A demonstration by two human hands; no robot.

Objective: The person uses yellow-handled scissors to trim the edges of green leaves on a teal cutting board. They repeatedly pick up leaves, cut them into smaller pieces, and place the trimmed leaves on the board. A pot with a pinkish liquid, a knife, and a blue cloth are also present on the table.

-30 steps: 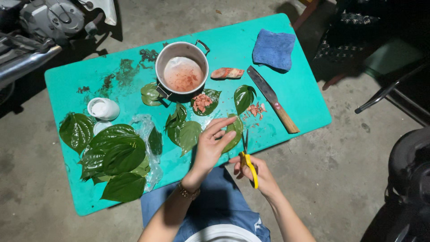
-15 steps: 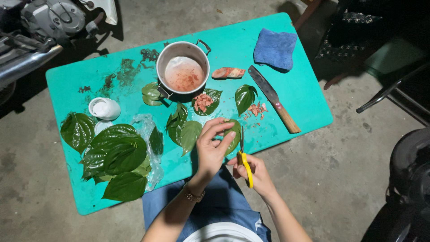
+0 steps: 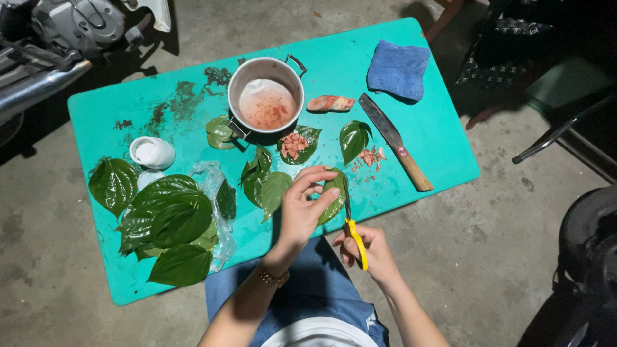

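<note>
Seen from above, a person sits at a turquoise worktop. The left hand pinches a folded green leaf between thumb and fingertips, just below and right of the metal pot, near the worktop's front edge. The right hand is closed around yellow-handled scissors, blades pointing up along the leaf's right side.

The leaf looks light, thin and limp, likely to tear or slip out of its fold, so a hold close to the cut, on the folded edge, seems safest.

One pot holds pinkish residue. Right of the pot lie one reddish chunk, one blue cloth and one wooden-handled knife. Below the pot, one open leaf carries chopped pink bits; another loose little heap lies by a bare leaf. Left of the pot stand one white jar and a pile of large leaves partly on clear plastic, too overlapped to count exactly.
</note>
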